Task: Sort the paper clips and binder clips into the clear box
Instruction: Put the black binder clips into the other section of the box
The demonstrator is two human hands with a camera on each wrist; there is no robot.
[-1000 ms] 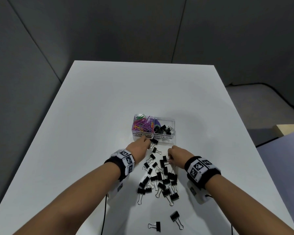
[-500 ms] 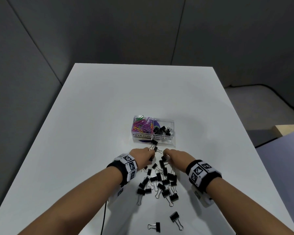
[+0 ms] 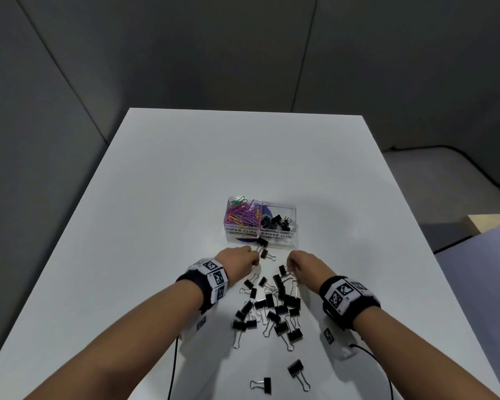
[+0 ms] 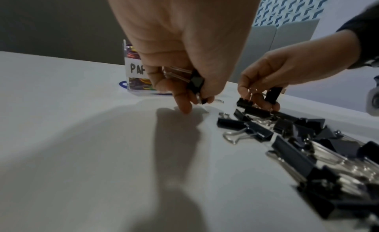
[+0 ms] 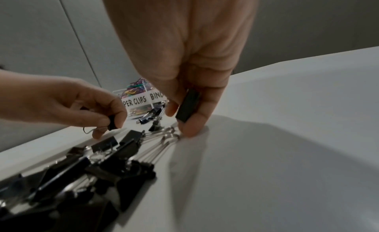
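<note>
Our left hand point(image 4: 184, 60) and right hand point(image 5: 190, 73) each pinch a binder clip point(image 5: 187, 108) in curled fingers; the box point(image 3: 261, 219) lies just beyond them. Risk — wire handles snagging the pile point(image 3: 272, 310), dragging clips off the counter point(image 3: 185, 168).

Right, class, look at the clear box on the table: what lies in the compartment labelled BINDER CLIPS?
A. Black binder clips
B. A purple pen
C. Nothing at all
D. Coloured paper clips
A. In the head view the right-hand compartment of the clear box, above the BINDER CLIPS label, holds a few black binder clips, while the coloured paper clips fill the left-hand compartment.
</note>
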